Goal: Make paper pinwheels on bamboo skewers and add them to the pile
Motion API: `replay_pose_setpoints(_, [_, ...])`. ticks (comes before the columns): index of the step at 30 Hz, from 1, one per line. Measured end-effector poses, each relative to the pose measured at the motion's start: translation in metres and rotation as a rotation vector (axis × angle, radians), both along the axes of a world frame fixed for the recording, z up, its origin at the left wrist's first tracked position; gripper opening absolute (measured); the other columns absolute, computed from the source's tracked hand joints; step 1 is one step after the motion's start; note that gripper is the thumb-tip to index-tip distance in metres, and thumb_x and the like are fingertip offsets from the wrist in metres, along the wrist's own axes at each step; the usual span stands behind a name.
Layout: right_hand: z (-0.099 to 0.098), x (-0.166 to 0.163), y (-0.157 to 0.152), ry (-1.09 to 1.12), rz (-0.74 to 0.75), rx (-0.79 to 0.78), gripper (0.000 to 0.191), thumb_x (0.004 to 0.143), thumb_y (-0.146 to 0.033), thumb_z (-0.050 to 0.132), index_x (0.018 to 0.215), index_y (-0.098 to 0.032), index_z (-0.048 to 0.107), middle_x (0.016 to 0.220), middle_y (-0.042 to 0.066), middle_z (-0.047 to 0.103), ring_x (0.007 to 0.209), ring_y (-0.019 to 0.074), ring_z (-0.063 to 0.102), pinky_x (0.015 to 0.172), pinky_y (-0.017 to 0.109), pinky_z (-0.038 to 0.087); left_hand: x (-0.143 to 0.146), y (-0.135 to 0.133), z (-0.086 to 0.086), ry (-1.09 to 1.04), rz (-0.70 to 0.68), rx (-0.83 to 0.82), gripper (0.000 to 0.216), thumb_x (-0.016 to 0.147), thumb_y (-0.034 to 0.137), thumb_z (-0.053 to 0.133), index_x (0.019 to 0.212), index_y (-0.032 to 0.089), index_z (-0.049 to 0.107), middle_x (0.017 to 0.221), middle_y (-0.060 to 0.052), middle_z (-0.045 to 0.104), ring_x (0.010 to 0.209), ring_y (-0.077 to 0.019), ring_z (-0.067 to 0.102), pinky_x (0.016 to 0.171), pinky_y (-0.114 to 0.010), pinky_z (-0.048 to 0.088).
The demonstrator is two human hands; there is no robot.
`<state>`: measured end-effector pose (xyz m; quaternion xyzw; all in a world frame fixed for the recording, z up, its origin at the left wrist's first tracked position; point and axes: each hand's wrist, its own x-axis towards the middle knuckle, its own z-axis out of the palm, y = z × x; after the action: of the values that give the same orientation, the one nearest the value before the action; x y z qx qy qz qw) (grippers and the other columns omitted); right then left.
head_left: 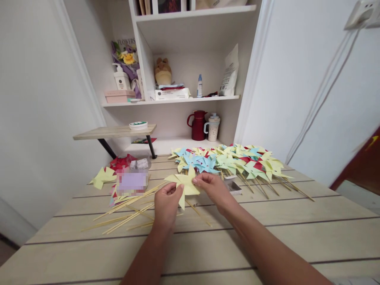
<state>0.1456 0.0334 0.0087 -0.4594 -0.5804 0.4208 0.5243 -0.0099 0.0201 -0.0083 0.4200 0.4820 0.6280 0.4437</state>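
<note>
fingers of left hand [166, 202] and right hand [212, 188] pinch a yellow paper pinwheel [187, 184] over the table [267, 245], likely unfinished. stick-mounted pinwheels [253, 169] beyond it look done; loose sticks [129, 218] at left look unused.

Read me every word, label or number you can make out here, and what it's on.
"FLOWERS": top of the purple-wrapped bouquet.
Too small or blurred to read: marks on the pump bottle, white packet, blue-capped bottle, white pouch and round tub.
Pixelated: the purple item.
</note>
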Motion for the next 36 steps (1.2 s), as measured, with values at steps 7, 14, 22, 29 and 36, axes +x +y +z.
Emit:
replay_pose_setpoints(7, [0.006, 0.004, -0.001, 0.042, -0.031, 0.032, 0.026, 0.078, -0.042, 0.065, 0.068, -0.019, 0.065, 0.074, 0.003, 0.068, 0.074, 0.0177, 0.058, 0.075, 0.03, 0.043, -0.001, 0.002, 0.0, -0.006, 0.023, -0.001, 0.023, 0.06, 0.033, 0.081, 0.069, 0.014, 0.071, 0.067, 0.0, 0.066, 0.063, -0.0136, 0.058, 0.061, -0.023, 0.044])
replay_pose_setpoints(14, [-0.004, 0.021, 0.003, -0.246, 0.022, 0.011, 0.011, 0.077, -0.028, 0.063, 0.072, -0.019, 0.067, 0.069, 0.0, 0.065, 0.068, 0.0156, 0.056, 0.068, 0.027, 0.041, -0.005, 0.008, -0.004, -0.083, 0.029, 0.011, 0.031, 0.059, 0.037, 0.083, 0.078, 0.014, 0.074, 0.078, -0.003, 0.071, 0.069, -0.0147, 0.061, 0.068, -0.026, 0.046])
replay_pose_setpoints(22, [-0.035, 0.027, -0.006, -0.376, 0.03, -0.053, 0.007, 0.072, -0.022, 0.067, 0.075, -0.018, 0.072, 0.071, 0.0, 0.068, 0.066, 0.0148, 0.055, 0.065, 0.027, 0.04, -0.006, 0.014, -0.01, -0.097, 0.027, 0.035, 0.031, 0.061, 0.037, 0.082, 0.08, 0.013, 0.074, 0.078, -0.002, 0.07, 0.071, -0.0145, 0.06, 0.068, -0.026, 0.045])
replay_pose_setpoints(29, [-0.042, 0.024, 0.001, -0.46, 0.023, -0.05, 0.01, 0.073, -0.026, 0.07, 0.077, -0.02, 0.077, 0.074, 0.001, 0.072, 0.07, 0.0165, 0.06, 0.07, 0.028, 0.042, -0.005, 0.012, -0.008, -0.15, 0.062, 0.024, 0.032, 0.058, 0.038, 0.083, 0.076, 0.014, 0.073, 0.075, -0.001, 0.069, 0.068, -0.0137, 0.06, 0.066, -0.025, 0.045])
replay_pose_setpoints(36, [-0.044, 0.023, 0.004, -0.505, 0.026, -0.038, 0.008, 0.073, -0.027, 0.071, 0.074, -0.022, 0.078, 0.082, 0.002, 0.074, 0.076, 0.0181, 0.062, 0.072, 0.029, 0.043, -0.006, 0.011, -0.009, -0.16, 0.075, 0.014, 0.033, 0.058, 0.037, 0.083, 0.078, 0.014, 0.072, 0.077, -0.002, 0.07, 0.069, -0.0142, 0.061, 0.066, -0.025, 0.046])
